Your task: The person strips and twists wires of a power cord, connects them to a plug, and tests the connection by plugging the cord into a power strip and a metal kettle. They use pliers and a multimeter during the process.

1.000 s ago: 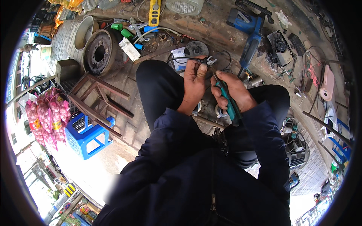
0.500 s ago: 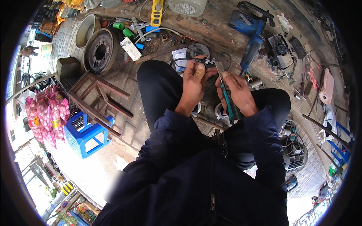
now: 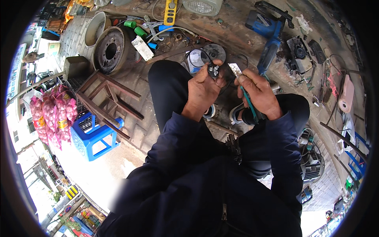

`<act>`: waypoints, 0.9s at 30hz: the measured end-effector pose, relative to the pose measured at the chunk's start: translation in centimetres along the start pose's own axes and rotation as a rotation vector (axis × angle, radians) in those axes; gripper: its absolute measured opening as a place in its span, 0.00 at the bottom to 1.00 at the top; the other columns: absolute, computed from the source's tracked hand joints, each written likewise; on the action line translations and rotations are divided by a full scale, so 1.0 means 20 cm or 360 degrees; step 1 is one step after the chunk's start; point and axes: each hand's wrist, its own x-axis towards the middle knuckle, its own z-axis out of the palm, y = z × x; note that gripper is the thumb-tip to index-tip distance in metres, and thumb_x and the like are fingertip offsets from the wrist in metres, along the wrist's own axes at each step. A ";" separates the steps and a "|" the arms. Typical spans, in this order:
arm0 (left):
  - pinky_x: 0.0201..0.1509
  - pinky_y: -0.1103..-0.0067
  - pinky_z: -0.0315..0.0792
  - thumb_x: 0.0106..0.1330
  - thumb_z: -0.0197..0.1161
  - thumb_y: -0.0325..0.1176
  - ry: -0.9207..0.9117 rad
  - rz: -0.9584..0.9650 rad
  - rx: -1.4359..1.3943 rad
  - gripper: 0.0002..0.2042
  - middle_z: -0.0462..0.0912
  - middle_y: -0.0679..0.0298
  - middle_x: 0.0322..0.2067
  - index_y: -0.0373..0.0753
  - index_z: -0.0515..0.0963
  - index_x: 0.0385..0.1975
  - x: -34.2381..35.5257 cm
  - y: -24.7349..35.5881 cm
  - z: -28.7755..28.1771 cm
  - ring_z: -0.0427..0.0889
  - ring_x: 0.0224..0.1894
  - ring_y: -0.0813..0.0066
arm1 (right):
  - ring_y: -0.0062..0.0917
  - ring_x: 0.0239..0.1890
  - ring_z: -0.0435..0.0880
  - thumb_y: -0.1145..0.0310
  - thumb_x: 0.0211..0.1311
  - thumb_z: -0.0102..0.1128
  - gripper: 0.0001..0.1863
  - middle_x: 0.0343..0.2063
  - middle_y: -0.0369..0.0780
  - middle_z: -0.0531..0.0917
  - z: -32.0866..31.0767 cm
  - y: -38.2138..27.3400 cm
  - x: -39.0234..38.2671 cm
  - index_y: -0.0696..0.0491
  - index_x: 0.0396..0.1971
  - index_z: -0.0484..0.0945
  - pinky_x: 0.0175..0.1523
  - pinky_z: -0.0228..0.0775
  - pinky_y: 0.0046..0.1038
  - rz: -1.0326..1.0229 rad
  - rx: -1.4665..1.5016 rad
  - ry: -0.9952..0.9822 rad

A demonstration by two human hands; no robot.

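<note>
My left hand (image 3: 203, 90) is closed around a small black plug (image 3: 213, 71) with pale metal parts on its face, pinched between thumb and fingers. A thin black cord loops behind that hand. To its right, my right hand (image 3: 258, 89) grips pliers (image 3: 235, 70) with a flat, shiny metal head and teal handles. The metal head points up and left, close to the plug but apart from it. Fingers cover the middle of the pliers. Both hands are held above the gap between my knees.
Beyond my hands lie a round grey disc (image 3: 215, 52) and a blue power tool (image 3: 268, 51). A yellow power strip (image 3: 170, 15) and a rusty wheel rim (image 3: 110, 54) are farther off. Left are a wooden stool frame (image 3: 106, 94), a blue plastic stool (image 3: 92, 138) and pink net bags (image 3: 53, 114).
My left hand has turned the plug so its metal parts face up toward me. The pliers have tilted, showing the head's flat side, and my right hand has drawn slightly away rightward.
</note>
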 end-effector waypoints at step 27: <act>0.49 0.74 0.72 0.74 0.63 0.39 -0.0082 0.0170 0.0101 0.13 0.81 0.67 0.46 0.40 0.77 0.52 -0.01 -0.03 -0.05 0.78 0.43 0.70 | 0.55 0.26 0.78 0.70 0.73 0.56 0.08 0.21 0.54 0.77 0.09 0.01 -0.08 0.58 0.34 0.72 0.28 0.66 0.44 -0.0379 -0.0538 0.0185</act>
